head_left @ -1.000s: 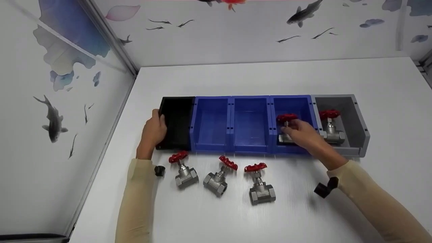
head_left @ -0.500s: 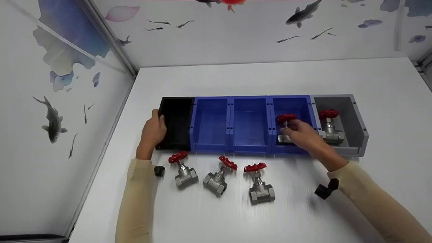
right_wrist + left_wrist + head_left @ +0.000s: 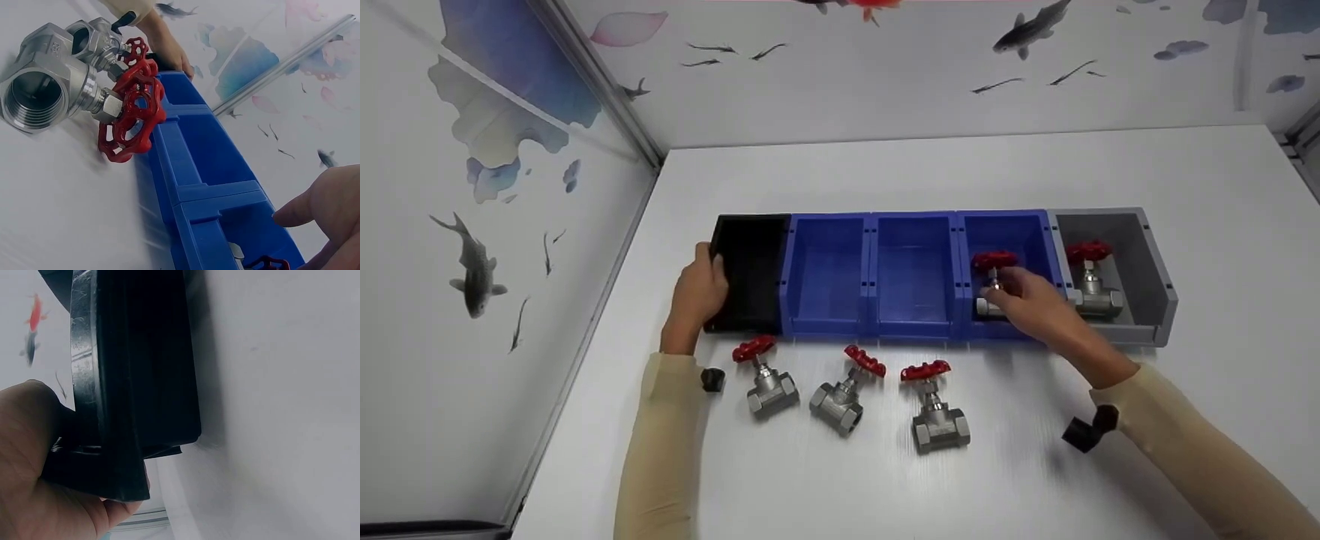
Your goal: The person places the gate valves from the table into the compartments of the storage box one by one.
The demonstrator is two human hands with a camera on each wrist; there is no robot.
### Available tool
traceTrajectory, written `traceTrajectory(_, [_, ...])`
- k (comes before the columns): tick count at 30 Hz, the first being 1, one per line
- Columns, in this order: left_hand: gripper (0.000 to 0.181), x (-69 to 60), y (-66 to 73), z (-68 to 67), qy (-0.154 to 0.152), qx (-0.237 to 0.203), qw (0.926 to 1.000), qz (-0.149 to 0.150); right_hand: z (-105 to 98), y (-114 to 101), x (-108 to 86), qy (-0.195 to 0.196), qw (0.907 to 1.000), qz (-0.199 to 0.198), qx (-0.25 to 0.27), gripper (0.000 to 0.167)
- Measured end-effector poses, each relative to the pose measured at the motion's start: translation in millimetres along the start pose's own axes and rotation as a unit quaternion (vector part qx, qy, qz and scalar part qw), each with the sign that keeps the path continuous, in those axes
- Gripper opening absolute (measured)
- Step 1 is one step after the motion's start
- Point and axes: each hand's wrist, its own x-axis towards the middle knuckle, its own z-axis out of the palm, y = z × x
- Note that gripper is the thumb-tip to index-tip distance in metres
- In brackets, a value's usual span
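Note:
My left hand [image 3: 699,292] grips the left wall of the black bin [image 3: 748,274]; the left wrist view shows the thumb and fingers on opposite sides of its edge [image 3: 112,439]. My right hand [image 3: 1031,300] is over the rightmost blue bin [image 3: 1005,229], right at a valve with a red handwheel [image 3: 994,260] and a steel body. In the right wrist view the thumb [image 3: 295,211] is straight and apart from that handwheel [image 3: 270,263]; the other fingers are mostly cut off. A similar valve [image 3: 1095,289] stands in the grey bin [image 3: 1155,274].
Two more blue bins [image 3: 826,274] join the row between the black bin and the occupied blue one. Three red-wheeled valves lie on the white table in front: a left valve [image 3: 771,390], a middle valve [image 3: 840,401] and a right valve [image 3: 940,427]. Printed walls [image 3: 840,82] bound the table.
The head view has shifted very slightly. Both hands, the bins and the valves keep their places.

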Motion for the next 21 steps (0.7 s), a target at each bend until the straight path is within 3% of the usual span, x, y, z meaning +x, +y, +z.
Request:
traceTrajectory(6, [0.038, -0.2, -0.4, 0.4, 0.004, 0.000, 1.0000, 0.002, 3.2, -5.8, -10.2, 0.009, 0.9989, -0.031, -0.032, 0.073])
traceTrajectory(21, [0.037, -0.7, 0.3, -0.2, 0.004, -0.004, 1.0000, 0.000, 14.2, -15.6, -33.0, 0.009, 0.9958, -0.088, -0.024, 0.060])
